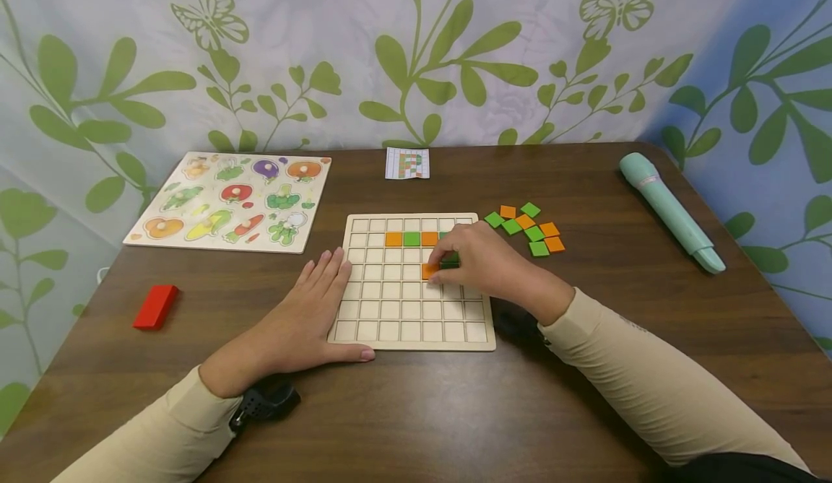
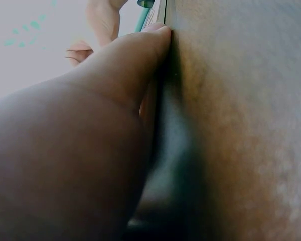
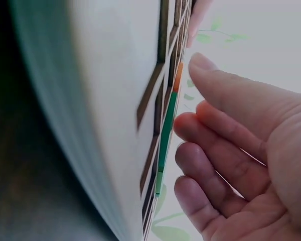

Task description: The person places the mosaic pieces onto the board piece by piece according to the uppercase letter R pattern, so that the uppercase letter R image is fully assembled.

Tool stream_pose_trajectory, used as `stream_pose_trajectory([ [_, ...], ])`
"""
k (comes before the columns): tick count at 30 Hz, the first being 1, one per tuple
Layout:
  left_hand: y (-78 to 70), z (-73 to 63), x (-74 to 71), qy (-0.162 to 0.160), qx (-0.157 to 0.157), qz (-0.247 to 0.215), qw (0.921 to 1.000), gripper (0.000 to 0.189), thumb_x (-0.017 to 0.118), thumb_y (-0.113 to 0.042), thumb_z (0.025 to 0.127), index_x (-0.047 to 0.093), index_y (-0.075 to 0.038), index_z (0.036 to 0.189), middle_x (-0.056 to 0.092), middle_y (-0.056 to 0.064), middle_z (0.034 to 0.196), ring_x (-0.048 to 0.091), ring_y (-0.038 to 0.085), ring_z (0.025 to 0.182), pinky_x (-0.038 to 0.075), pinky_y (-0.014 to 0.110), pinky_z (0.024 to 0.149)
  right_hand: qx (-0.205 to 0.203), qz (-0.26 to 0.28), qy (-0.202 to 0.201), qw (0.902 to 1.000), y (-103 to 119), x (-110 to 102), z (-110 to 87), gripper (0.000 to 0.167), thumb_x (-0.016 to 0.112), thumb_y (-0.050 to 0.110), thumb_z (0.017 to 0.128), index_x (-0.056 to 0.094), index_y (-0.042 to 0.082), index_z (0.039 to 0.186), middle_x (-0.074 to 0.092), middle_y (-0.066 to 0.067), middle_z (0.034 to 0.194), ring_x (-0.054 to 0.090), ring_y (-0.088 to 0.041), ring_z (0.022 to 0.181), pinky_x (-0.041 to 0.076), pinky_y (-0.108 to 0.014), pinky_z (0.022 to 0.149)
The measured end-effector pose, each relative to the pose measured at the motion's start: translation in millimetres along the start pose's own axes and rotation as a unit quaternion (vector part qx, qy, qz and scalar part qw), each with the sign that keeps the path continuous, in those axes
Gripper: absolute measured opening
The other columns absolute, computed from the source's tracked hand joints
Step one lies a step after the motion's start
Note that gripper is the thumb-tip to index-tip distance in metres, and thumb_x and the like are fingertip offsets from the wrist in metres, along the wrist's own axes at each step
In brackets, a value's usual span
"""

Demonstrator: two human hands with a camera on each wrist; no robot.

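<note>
A pale wooden grid board point(image 1: 390, 331) lies in front of me. My left hand point(image 1: 305, 317) rests at its left side with straight fingers, the thumb along the front edge. Over the board's right half is my right hand point(image 1: 484, 263), its fingers bent and the thumb apart from them. Just by its fingertips lies an orange tile point(image 1: 427, 271) in the grid, beside a green tile point(image 3: 166, 125) partly in the hand's shade. Nothing shows between thumb and fingers in the right wrist view. Farther up, a row has an orange tile point(image 1: 393, 239), a green tile point(image 1: 412, 239) and more, partly covered by the hand.
Several loose orange and green tiles point(image 1: 534, 234) lie right of the board. A small pattern card point(image 1: 407, 164) is behind it. At the left are a vegetable puzzle board point(image 1: 253, 180) and a red block point(image 1: 156, 307); a mint-green microphone-shaped object point(image 1: 672, 212) lies far right.
</note>
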State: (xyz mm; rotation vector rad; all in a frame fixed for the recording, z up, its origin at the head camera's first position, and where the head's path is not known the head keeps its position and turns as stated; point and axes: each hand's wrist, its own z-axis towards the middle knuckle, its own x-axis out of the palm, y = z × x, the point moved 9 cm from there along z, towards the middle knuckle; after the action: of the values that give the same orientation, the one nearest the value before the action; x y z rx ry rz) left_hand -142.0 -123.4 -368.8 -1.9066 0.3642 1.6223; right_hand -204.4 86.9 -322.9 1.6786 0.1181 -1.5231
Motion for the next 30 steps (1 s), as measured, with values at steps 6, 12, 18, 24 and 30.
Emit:
stream_pose_trajectory([
  [6,-0.1,0.1,-0.2,-0.002,0.002,0.001,1.0000,0.137,0.056,-0.092,0.081,0.012,0.006,0.165,0.000,0.023,0.173,0.000,0.038,0.158,0.006,0.056,0.124,-0.029,-0.001,-0.018,0.9994,0,-7,-1.6,0.018,0.092,0.028,0.085,0.083,0.014,0.093,0.074,0.009,0.089,0.066,-0.013,0.081,0.054,-0.034,0.073],
  [12,-0.8,-0.1,0.4,-0.004,0.005,-0.003,1.0000,0.136,0.056,-0.091,0.081,0.012,0.006,0.165,-0.001,0.023,0.173,0.000,0.038,0.158,0.006,0.056,0.124,-0.011,0.021,-0.023,0.9995,-13,-17,-5.2,0.014,0.091,0.027,0.086,0.084,0.016,0.092,0.074,0.013,0.089,0.067,-0.013,0.082,0.055,-0.035,0.073],
  [18,-1.9,0.2,0.9,-0.006,0.009,0.000,0.9999,0.136,0.056,-0.092,0.081,0.012,0.007,0.165,-0.001,0.024,0.173,0.001,0.039,0.158,0.007,0.056,0.124,0.026,0.003,-0.045,0.9987,-37,-39,-12.6,0.016,0.090,0.023,0.088,0.084,0.012,0.098,0.076,0.007,0.091,0.067,-0.017,0.082,0.053,-0.038,0.072],
  [24,-1.1,0.3,1.5,-0.004,0.006,0.001,1.0000,0.137,0.055,-0.092,0.081,0.011,0.006,0.166,-0.001,0.023,0.173,0.000,0.038,0.158,0.006,0.056,0.124,0.055,-0.011,-0.054,0.9970,-64,-62,-21.4,0.017,0.088,0.022,0.090,0.083,0.010,0.101,0.075,0.002,0.093,0.067,-0.021,0.087,0.055,-0.044,0.080],
  [30,-0.6,-0.3,1.3,-0.005,0.005,0.002,1.0000,0.137,0.055,-0.092,0.081,0.011,0.005,0.166,-0.001,0.023,0.173,0.000,0.037,0.158,0.005,0.055,0.124,0.097,-0.018,-0.062,0.9932,-87,-81,-30.9,0.022,0.086,0.022,0.092,0.081,0.005,0.106,0.075,-0.002,0.096,0.067,-0.027,0.093,0.054,-0.051,0.086],
])
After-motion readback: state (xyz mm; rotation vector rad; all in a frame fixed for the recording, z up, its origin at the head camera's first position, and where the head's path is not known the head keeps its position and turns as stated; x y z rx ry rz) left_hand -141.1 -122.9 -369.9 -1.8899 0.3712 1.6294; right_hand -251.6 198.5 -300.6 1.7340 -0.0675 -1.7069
